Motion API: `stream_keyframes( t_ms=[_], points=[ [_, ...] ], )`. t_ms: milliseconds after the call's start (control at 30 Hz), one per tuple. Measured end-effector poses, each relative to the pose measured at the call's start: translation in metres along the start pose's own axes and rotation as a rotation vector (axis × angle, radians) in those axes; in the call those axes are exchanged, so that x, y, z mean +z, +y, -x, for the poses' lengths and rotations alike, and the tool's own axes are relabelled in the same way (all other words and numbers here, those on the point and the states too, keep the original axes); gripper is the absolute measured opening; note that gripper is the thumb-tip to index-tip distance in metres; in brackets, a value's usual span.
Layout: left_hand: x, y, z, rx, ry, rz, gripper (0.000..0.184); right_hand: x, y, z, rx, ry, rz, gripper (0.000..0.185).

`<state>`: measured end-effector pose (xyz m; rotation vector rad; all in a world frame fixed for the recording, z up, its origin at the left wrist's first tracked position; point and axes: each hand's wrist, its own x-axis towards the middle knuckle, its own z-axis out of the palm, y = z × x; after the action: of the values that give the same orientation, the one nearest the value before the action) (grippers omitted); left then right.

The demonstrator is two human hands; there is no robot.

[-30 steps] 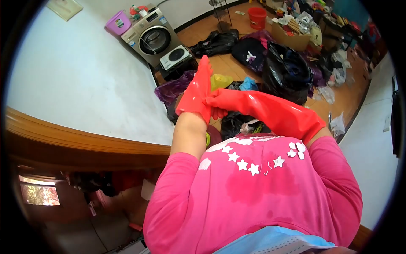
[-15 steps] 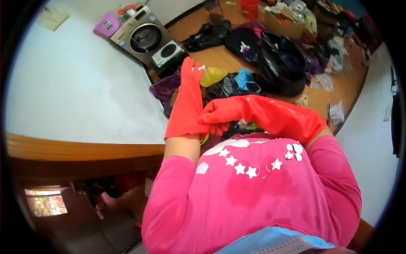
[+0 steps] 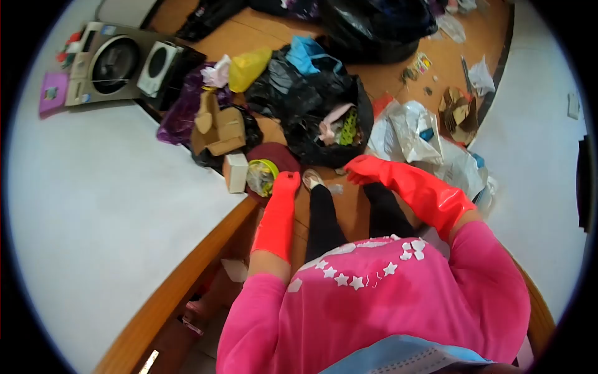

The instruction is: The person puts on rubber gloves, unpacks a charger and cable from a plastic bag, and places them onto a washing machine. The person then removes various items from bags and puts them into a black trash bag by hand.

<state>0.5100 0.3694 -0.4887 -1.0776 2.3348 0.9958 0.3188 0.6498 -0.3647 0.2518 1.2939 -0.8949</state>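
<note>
Both hands wear long red rubber gloves. My left hand [image 3: 286, 182] is low at the left, its fingers curled, beside a yellow-green rimmed bin [image 3: 262, 176]; nothing shows in it. My right hand [image 3: 363, 168] hangs to the right with its fingers bent downward and somewhat apart, holding nothing visible. Just beyond it lies an open black plastic bag [image 3: 299, 134] with a pink cloth [image 3: 335, 122] and a green item [image 3: 349, 127] inside. White plastic bags [image 3: 418, 134] lie right of that bag.
Cardboard boxes [image 3: 224, 129], a white box [image 3: 236, 173] and a yellow bag [image 3: 249, 68] lie ahead on the left. Farther left stands a washing machine [image 3: 116, 64]. A large black bag [image 3: 374, 28] is at the back; torn cardboard [image 3: 459, 114] lies right. White walls flank the floor.
My right hand has let go of the left glove's cuff, and the two hands have moved apart. The view has tipped down, showing the feet, bin and more of the floor.
</note>
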Motion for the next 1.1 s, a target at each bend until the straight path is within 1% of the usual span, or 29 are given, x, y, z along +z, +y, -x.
stream_keyframes(
  t_ms=[33,100,133,200,233,267,300,333,367,400,433,467,500,567,600,633,667,700,733,767,800,900,933,967,1033,1067,1100],
  points=[
    [0.015,0.004,0.0,-0.018,-0.037,0.0,0.044,-0.01,0.012,-0.017,0.038,0.001,-0.017,0.035],
    [0.03,0.033,-0.003,-0.009,-0.026,-0.16,0.05,-0.028,0.033,-0.051,-0.065,0.156,-0.265,0.023],
    [0.042,0.042,-0.015,-0.069,-0.09,-0.185,0.057,-0.037,0.042,-0.073,-0.033,0.154,-0.277,0.023],
    [0.072,0.056,-0.037,0.032,0.039,-0.124,0.063,-0.054,0.058,-0.126,-0.141,0.187,-0.464,0.023],
    [0.088,0.061,-0.053,0.023,0.031,-0.131,0.067,-0.067,0.067,-0.157,-0.207,0.121,-0.499,0.023],
    [0.09,0.079,-0.065,0.025,-0.044,-0.167,0.074,-0.061,0.045,-0.156,-0.212,0.229,-0.545,0.022],
    [0.097,0.092,-0.076,0.031,-0.028,-0.158,0.078,-0.062,0.037,-0.173,-0.202,0.286,-0.615,0.02],
    [0.107,0.101,-0.088,0.037,-0.01,-0.148,0.083,-0.075,0.042,-0.204,-0.243,0.24,-0.617,0.021],
    [0.119,0.105,-0.104,0.039,-0.019,-0.15,0.088,-0.086,0.041,-0.232,-0.191,0.276,-0.576,0.028],
    [0.132,0.11,-0.116,0.051,0.049,-0.136,0.085,-0.093,0.04,-0.259,-0.14,0.31,-0.533,0.036],
    [0.144,0.114,-0.126,0.056,0.105,-0.159,0.083,-0.095,0.035,-0.277,-0.147,0.388,-0.551,0.036],
    [0.152,0.117,-0.136,0.057,0.138,-0.173,0.074,-0.097,0.028,-0.291,-0.156,0.467,-0.567,0.035],
    [0.163,0.117,-0.144,0.059,0.171,-0.187,0.066,-0.1,0.026,-0.304,-0.138,0.468,-0.568,0.035],
    [0.195,0.091,-0.172,0.079,0.179,-0.188,0.048,-0.107,0.031,-0.331,-0.201,0.58,-0.56,0.03],
    [0.211,0.074,-0.183,0.114,0.235,-0.185,0.041,-0.113,0.034,-0.344,-0.184,0.583,-0.559,0.03],
    [0.212,0.068,-0.188,0.111,0.178,-0.095,0.039,-0.12,0.04,-0.361,-0.132,0.535,-0.491,0.035],
    [0.214,0.06,-0.19,0.129,0.149,0.06,0.035,-0.12,0.043,-0.371,-0.084,0.484,-0.425,0.041],
    [0.215,0.052,-0.19,0.147,0.123,0.213,0.032,-0.118,0.047,-0.378,-0.073,0.481,-0.428,0.041],
    [0.214,0.045,-0.19,0.14,0.117,0.206,0.032,-0.112,0.043,-0.377,-0.083,0.469,-0.473,0.044],
    [0.211,0.039,-0.189,0.166,0.079,0.302,0.029,-0.107,0.047,-0.385,-0.092,0.456,-0.518,0.047],
    [0.208,0.034,-0.187,0.192,0.042,0.397,0.026,-0.102,0.049,-0.394,-0.082,0.451,-0.524,0.047],
    [0.195,0.026,-0.184,0.151,-0.031,0.449,0.028,-0.106,0.058,-0.429,-0.01,0.389,-0.652,0.047],
    [0.19,0.024,-0.187,0.152,-0.059,0.435,0.031,-0.112,0.055,-0.434,0.042,0.403,-0.572,0.047],
    [0.187,0.025,-0.189,0.149,-0.062,0.431,0.031,-0.116,0.058,-0.435,0.039,0.435,-0.508,0.045],
    [0.179,0.032,-0.194,0.018,-0.008,0.48,0.034,-0.125,0.064,-0.437,0.04,0.5,-0.378,0.041],
    [0.176,0.029,-0.2,-0.039,-0.042,0.514,0.036,-0.131,0.077,-0.434,0.006,0.498,-0.396,0.039],
    [0.178,0.023,-0.21,-0.04,-0.027,0.548,0.037,-0.14,0.087,-0.43,-0.033,0.497,-0.41,0.037]
  ],
)
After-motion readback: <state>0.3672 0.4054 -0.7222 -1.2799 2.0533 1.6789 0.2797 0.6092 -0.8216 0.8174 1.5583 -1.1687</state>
